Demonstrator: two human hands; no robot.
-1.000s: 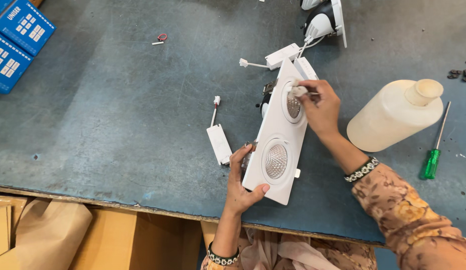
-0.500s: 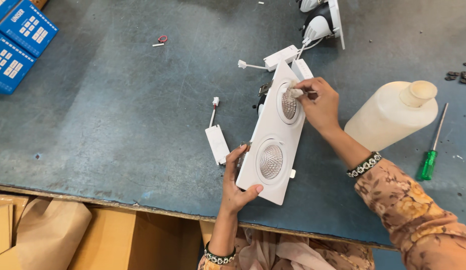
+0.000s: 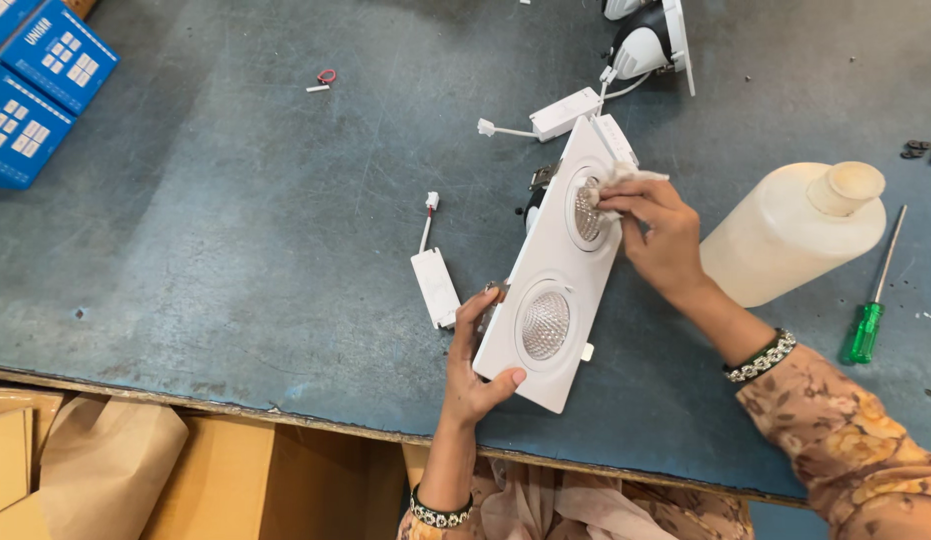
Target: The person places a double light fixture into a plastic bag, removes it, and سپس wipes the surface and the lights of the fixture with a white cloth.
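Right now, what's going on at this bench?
A person is wiping a white twin-lamp light fitting on a dark blue worktable. The left hand grips the fitting's near end, tilting it up. The right hand presses a small white cloth against the far round lens. Beside it lie a white plastic bottle on its side, a green-handled screwdriver, a small white driver box and blue cartons.

left hand (image 3: 472, 375) grips white twin-lamp fixture (image 3: 557, 275) | right hand (image 3: 660, 235) presses cloth (image 3: 617, 180) on upper lens
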